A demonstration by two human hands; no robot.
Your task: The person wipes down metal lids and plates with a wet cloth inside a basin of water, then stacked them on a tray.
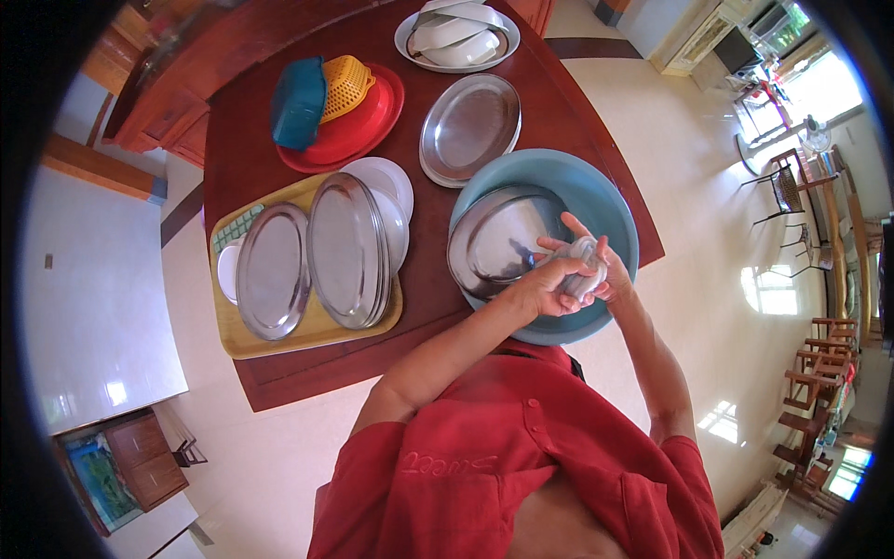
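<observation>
My left hand (548, 285) and my right hand (617, 277) are together over a blue-grey plastic basin (559, 164). Between them they grip a wadded pale cloth (585, 271), with some right-hand fingers spread past it. Oval stainless-steel plates (499, 241) lie overlapping in the left part of the basin, below my hands. Whether the basin holds water is hard to make out. Just beyond the basin, a stack of oval metal plates (469, 129) sits on the dark red wooden table (559, 105).
Left of the basin, a yellow tray (314, 344) carries oval metal plates (349, 251) and white dishes (391, 182). Behind it are a red basin (374, 129), a yellow basket (346, 85) and a teal container (299, 105). White bowls (461, 45) fill a dish at the far end.
</observation>
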